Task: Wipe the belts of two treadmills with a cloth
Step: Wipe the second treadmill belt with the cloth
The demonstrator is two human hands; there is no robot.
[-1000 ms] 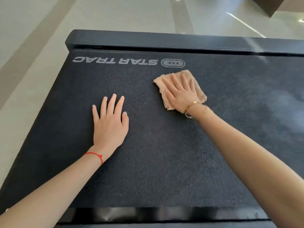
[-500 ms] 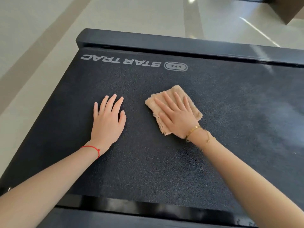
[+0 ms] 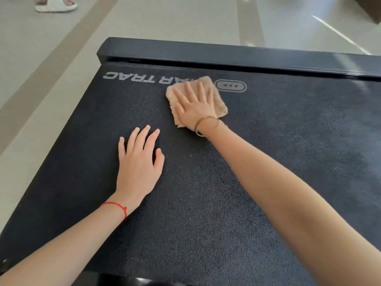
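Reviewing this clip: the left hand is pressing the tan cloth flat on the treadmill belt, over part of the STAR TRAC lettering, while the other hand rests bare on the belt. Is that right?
Not quite: the hands are swapped. The head view shows the right hand pressing the tan cloth flat on the treadmill belt, over part of the STAR TRAC lettering, while the left hand rests bare on the belt.

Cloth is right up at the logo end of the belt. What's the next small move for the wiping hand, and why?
Probably draw the right hand back toward the body, pressing the cloth flat along the belt. The cloth already overlaps the printed lettering near the end bar, so little belt remains ahead, while the left hand braces flat.
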